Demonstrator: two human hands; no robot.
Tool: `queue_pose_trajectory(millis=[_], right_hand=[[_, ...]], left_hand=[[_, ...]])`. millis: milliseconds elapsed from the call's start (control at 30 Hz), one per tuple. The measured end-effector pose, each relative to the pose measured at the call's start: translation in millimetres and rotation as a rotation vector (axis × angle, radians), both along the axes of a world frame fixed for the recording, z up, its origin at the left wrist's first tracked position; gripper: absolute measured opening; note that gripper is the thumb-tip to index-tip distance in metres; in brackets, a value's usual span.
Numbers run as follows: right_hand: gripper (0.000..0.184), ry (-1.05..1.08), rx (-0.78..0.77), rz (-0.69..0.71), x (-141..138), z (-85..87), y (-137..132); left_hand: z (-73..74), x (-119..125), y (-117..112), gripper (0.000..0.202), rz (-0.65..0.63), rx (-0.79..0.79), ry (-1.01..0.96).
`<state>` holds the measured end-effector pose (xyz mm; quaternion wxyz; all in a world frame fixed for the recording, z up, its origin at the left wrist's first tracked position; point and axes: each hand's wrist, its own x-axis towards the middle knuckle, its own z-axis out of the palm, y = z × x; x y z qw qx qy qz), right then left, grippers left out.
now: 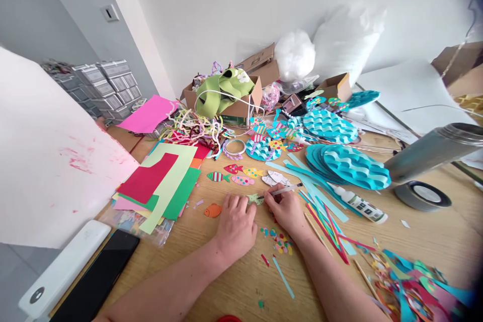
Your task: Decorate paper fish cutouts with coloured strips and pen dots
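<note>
A light green paper fish lies flat on the wooden table between my hands. My left hand rests palm down beside it, fingers laid on the table, the nearest at the fish's left edge. In a pinch grip, my right hand holds a slim pen, its tip end close to the fish. An orange paper fish lies left of my left hand. Beyond my hands are decorated paper fish: a striped green one, a red one, a pink one and a yellow one.
Coloured paper sheets are stacked left. Small paper dots lie between my forearms. At right are paper strips, a glue bottle, wavy blue discs, a tape roll, a metal flask and paper scraps.
</note>
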<state>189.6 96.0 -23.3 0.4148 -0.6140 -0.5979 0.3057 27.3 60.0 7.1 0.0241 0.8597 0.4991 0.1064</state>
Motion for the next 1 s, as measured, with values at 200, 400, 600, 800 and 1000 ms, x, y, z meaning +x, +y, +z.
queue_pose_trajectory(millis=[200, 400, 600, 800, 1000], right_hand=[[0.021, -0.020, 0.003, -0.007, 0.1, -0.2, 0.4], [0.021, -0.017, 0.010, 0.010, 0.0, 0.2, 0.2], [0.021, 0.000, 0.008, 0.009, -0.5, 0.2, 0.5], [0.020, 0.008, 0.001, -0.001, -1.0, -0.7, 1.8], [0.021, 0.015, 0.012, 0.006, 0.3, -2.3, 0.5]], left_hand=[[0.0, 0.1, 0.4, 0.025, 0.000, 0.005, -0.001], [0.3, 0.4, 0.0, 0.025, 0.002, 0.003, 0.000], [0.2, 0.2, -0.3, 0.025, 0.003, 0.005, 0.001], [0.8, -0.2, -0.3, 0.026, 0.001, 0.005, -0.001], [0.8, 0.3, -0.9, 0.026, 0.002, 0.007, 0.005]])
